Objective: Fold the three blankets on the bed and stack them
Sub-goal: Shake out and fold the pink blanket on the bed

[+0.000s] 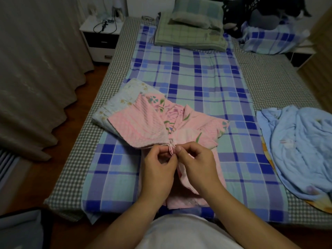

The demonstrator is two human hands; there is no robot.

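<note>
Your left hand and right hand both pinch the pink blanket edge; blue blanket lies crumpled on the bed

Three blankets lay on the bed: one pink, one pale floral, one blue. Two pillows sat beyond the hands.
</note>
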